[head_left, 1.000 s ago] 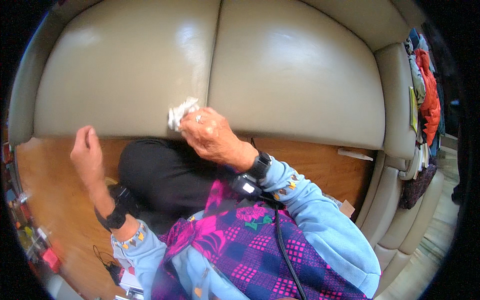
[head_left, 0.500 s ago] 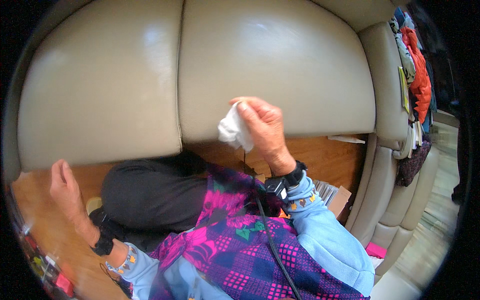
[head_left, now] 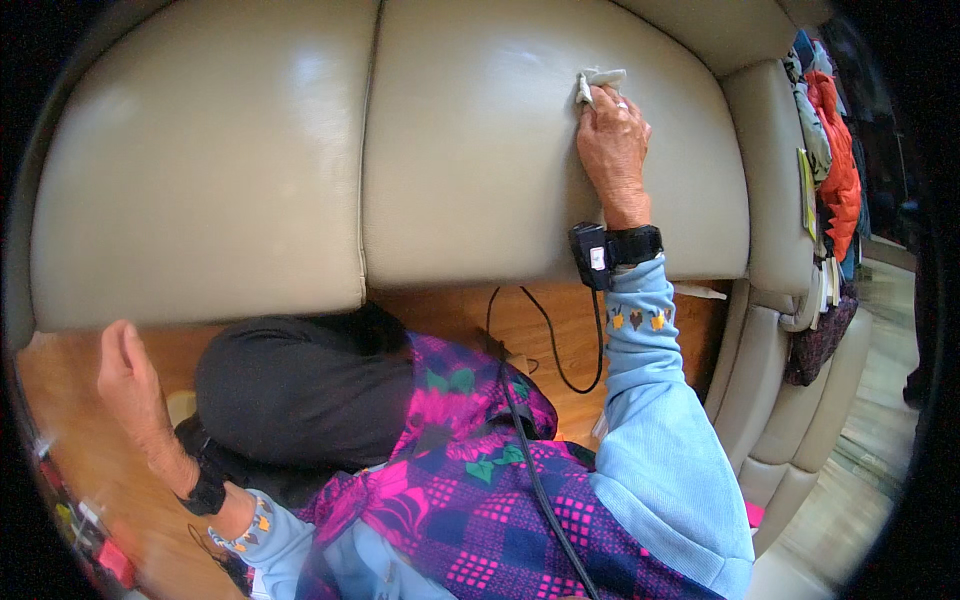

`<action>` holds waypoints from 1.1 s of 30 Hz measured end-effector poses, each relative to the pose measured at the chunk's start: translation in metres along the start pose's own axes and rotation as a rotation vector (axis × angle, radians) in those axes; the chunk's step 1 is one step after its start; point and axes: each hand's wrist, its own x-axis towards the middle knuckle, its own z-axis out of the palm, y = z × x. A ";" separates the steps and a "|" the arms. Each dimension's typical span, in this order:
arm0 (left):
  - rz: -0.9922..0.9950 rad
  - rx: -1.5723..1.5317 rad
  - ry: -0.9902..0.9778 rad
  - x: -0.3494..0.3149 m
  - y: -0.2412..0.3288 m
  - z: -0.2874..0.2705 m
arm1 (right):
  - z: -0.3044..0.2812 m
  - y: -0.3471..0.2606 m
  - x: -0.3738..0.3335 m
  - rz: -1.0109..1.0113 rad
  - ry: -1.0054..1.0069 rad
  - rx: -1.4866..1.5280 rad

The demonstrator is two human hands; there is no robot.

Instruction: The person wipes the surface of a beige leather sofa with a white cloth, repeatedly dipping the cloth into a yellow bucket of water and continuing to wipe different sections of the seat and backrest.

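Note:
My right hand [head_left: 612, 145] reaches forward over the right sofa cushion [head_left: 480, 170]. Its fingers are closed on a crumpled white tissue [head_left: 600, 78], which is pressed to the cushion's surface towards the back right. The beige cushion has a smooth, shiny leather look. Off to the left, beside the front edge of the left cushion [head_left: 200, 180], my left hand [head_left: 135, 385] is raised with its fingers loosely stretched. It holds nothing that I can see.
Beyond the right armrest [head_left: 780, 180] hang an orange jacket [head_left: 835, 160] and other clothes. A black cable [head_left: 545, 470] runs down over my patterned apron and loops near the wooden floor [head_left: 450, 305]. Red and dark objects sit at the lower left rim.
My right hand has moved forward and right with the tissue, from above the cushion's front edge down onto its surface. My left hand has stayed nearly still.

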 end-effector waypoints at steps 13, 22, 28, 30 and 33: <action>0.010 -0.018 -0.029 0.005 0.012 0.004 | -0.067 -0.007 -0.008 -0.039 -0.463 0.495; 0.020 0.006 0.005 0.002 0.004 0.002 | -0.032 0.036 0.008 0.003 -0.179 -0.447; 0.015 0.020 -0.017 0.000 0.010 -0.001 | -0.011 -0.015 -0.003 0.156 -0.289 0.188; 0.033 0.000 -0.028 0.002 0.014 0.000 | -0.027 -0.033 -0.008 0.043 -0.248 0.245; 0.044 0.003 -0.022 0.003 0.018 -0.001 | -0.057 -0.037 -0.018 -0.007 -0.376 0.738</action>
